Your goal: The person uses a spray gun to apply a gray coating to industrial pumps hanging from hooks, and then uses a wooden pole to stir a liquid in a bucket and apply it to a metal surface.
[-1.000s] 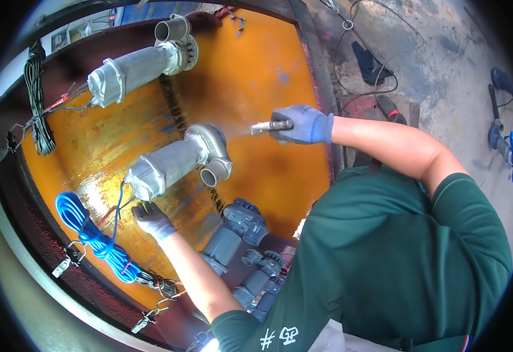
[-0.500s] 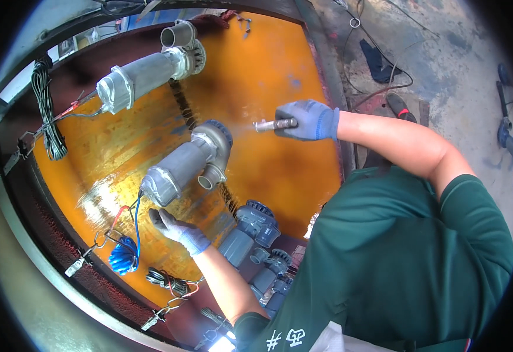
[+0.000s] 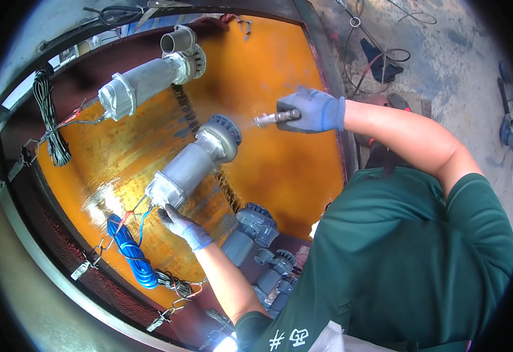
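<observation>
My right hand (image 3: 312,111), in a blue-grey glove, is closed around a metal spray gun (image 3: 276,118). A faint mist leaves the gun's nozzle toward a grey submersible pump (image 3: 187,167) that hangs tilted, its slotted round end nearest the gun. My left hand (image 3: 183,226), gloved with dark fingertips, is at the pump's lower left end. Its fingers are partly bent and apart, and seem to touch the casing without wrapping it. A blue coiled cable (image 3: 132,251) hangs beside that end, by a chain and hook (image 3: 96,251).
Another grey pump (image 3: 148,82) hangs at the upper left with a dark coiled cable (image 3: 50,117). Several more pumps (image 3: 256,226) hang near my left forearm. Behind them is an orange-stained booth wall (image 3: 274,64). Hoses (image 3: 380,56) and a dark cloth (image 3: 378,64) lie on the concrete floor.
The middle pump has turned, so its side outlet no longer shows. Its blue cable has swung round. My left hand has come up to the pump's end; the spray gun has shifted slightly.
</observation>
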Tool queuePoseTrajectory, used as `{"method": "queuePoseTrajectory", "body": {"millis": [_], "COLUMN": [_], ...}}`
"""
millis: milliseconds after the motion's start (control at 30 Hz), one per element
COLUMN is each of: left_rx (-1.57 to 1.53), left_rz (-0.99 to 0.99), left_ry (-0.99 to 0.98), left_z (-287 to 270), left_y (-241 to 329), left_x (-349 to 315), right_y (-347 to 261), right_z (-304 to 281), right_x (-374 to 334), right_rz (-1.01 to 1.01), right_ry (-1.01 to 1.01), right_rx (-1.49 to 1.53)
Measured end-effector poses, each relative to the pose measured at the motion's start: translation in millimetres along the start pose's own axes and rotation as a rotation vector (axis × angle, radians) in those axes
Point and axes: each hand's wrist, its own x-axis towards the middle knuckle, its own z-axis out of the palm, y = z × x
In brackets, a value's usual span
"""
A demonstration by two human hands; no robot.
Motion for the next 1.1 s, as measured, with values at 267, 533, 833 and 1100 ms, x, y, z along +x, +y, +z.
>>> {"method": "queuePoseTrajectory", "body": {"millis": [267,533,833,1100], "left_rx": [0.013,-0.102,-0.037,0.022], "left_rz": [-0.114,-0.201,-0.211,-0.112], "left_ry": [0.071,0.129,-0.034,-0.356], "left_z": [24,25,30,-3], "left_y": [25,15,15,-9], "left_x": [14,40,33,64], "right_y": [9,35,61,58], "right_z": [0,-6,6,-14], "right_x": [-10,-20,-54,-48], "right_rz": [0.024,0.157,0.104,0.149], "right_ry": [-0.107,0.103,-0.304,-0.024], "right_rx": [0.023,0.359,0.416,0.588]}}
